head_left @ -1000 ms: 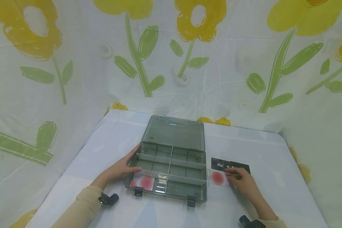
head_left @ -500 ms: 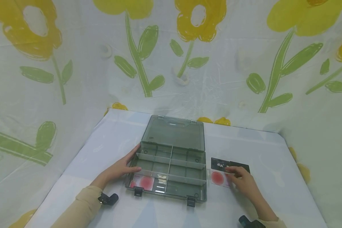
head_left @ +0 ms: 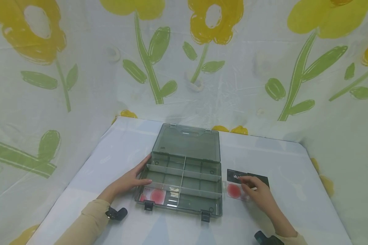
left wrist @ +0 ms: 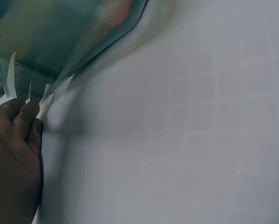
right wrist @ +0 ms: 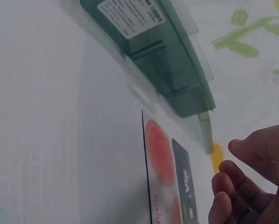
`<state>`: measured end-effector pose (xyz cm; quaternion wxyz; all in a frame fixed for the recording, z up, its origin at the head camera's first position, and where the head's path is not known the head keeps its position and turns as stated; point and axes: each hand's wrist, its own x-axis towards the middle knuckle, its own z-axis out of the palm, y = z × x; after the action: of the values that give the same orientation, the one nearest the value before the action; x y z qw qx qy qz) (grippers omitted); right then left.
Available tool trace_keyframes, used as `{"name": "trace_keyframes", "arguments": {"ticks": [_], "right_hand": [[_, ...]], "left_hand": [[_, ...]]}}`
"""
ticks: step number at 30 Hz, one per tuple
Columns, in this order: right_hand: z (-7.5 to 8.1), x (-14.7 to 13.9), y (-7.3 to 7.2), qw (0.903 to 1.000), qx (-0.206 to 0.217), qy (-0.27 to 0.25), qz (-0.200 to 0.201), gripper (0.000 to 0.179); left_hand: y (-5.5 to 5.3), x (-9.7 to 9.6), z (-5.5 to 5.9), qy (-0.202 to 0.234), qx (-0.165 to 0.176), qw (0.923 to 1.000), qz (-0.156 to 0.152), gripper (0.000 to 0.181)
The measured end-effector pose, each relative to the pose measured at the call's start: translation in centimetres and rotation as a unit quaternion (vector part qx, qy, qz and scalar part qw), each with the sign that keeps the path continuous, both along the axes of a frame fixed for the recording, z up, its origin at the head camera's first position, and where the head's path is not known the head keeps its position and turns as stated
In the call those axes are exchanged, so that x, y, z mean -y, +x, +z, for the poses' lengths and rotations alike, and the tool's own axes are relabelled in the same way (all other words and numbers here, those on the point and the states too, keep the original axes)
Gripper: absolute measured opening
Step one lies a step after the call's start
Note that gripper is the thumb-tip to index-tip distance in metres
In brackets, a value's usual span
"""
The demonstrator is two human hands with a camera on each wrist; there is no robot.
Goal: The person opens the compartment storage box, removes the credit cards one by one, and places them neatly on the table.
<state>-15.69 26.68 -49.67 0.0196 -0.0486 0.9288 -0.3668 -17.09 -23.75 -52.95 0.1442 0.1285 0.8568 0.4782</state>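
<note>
A translucent grey-green compartment box (head_left: 199, 185) lies with its lid (head_left: 187, 141) folded back. My left hand (head_left: 127, 180) holds its left wall, thumb over the rim and fingers along the outside. In the front left compartment lie a card with red circles (head_left: 157, 196) and a dark card (head_left: 172, 199). Right of the box lie a red-circle card (head_left: 234, 191) and black cards (head_left: 233, 175), one lettered "Vip". Above these cards is my right hand (head_left: 259, 192), fingers loosely bent. In the right wrist view, a gap shows between thumb and fingers, with no card in it.
White dividers (head_left: 184, 173) split the box into several compartments, and two latches (head_left: 205, 216) hang at its front. The white table (head_left: 282, 156) is enclosed by flower-print curtains (head_left: 245, 85).
My right hand has shifted slightly left and up over the cards, covering more of the "Vip" lettering. My left hand and the box stay where they were.
</note>
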Motion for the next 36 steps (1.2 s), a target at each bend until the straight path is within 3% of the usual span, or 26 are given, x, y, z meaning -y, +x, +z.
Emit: {"name": "trace_keyframes", "arguments": {"ticks": [11, 26, 36], "right_hand": [[1.0, 2.0, 0.1, 0.9988, -0.021, -0.025, 0.037, 0.025], [1.5, 5.3, 0.3, 0.9925, -0.018, -0.076, 0.094, 0.024], [2.2, 8.1, 0.4, 0.9885, -0.008, -0.063, 0.137, 0.024]], "left_hand": [[0.1, 0.1, -0.1, -0.007, -0.014, 0.9999, -0.002, 0.103], [0.1, 0.0, -0.1, -0.008, -0.018, 0.9998, -0.005, 0.102], [0.0, 0.0, -0.2, -0.009, -0.007, 0.9999, 0.0, 0.103]]}}
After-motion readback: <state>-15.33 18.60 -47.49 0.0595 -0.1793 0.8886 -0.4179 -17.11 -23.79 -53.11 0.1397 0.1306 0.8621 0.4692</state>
